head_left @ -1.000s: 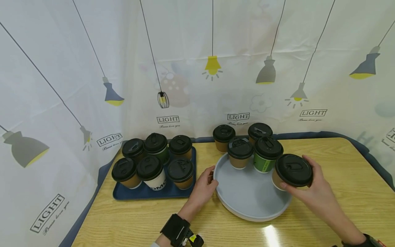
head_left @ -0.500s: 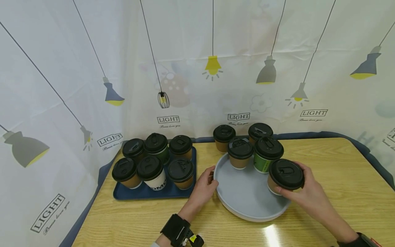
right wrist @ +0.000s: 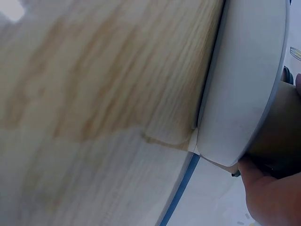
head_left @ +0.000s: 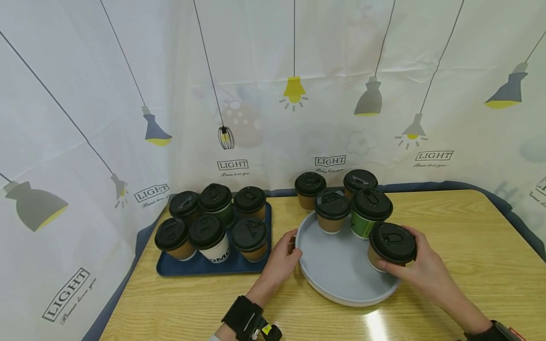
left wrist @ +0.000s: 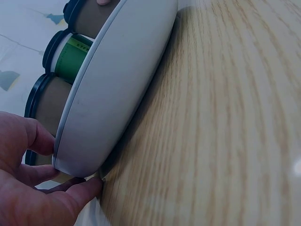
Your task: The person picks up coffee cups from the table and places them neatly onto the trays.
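My right hand grips a brown paper coffee cup with a black lid, thumb at the front and fingers around the far side. The cup stands upright over the right part of a thick round grey tray. At the tray's left edge, my left hand holds the rim; in the left wrist view its fingers pinch around the pale side wall. Toward the back of the tray stand a lidded brown cup and a green cup. In the right wrist view the held cup is mostly dark.
Behind the tray are two more lidded brown cups. To the left, a dark blue rectangular tray carries several lidded cups, one of them white. A printed cloth hangs behind the wooden table.
The right hand has brought the brown cup left and down, further in over the round tray's right side. The left hand has stayed at the tray's edge.
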The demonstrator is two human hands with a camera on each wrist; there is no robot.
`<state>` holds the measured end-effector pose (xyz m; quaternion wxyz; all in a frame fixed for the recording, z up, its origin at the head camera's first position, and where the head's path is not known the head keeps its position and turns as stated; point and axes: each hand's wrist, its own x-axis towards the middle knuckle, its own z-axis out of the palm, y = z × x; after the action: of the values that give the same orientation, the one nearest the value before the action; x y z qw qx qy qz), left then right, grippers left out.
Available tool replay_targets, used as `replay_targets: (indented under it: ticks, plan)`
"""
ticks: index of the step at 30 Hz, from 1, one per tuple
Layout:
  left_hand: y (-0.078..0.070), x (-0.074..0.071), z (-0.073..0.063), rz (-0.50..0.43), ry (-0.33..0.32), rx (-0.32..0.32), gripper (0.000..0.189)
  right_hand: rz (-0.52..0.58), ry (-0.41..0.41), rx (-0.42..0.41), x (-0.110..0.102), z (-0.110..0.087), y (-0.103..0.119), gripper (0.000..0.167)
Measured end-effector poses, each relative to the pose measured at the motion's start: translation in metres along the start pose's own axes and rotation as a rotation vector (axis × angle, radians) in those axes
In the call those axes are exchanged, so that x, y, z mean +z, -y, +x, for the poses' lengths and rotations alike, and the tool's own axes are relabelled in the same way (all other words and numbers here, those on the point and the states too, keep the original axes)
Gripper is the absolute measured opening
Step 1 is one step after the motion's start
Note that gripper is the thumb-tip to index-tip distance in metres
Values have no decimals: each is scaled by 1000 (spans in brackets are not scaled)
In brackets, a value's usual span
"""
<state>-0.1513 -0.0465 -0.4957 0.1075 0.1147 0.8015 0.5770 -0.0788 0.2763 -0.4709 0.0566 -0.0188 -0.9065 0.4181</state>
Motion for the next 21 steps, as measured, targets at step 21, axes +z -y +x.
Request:
replay_targets:
  ticks: [21]
  plan:
    - [0, 0, 0, -17, 14, -23, 58, 98, 41, -36, -11, -4, -6, 119]
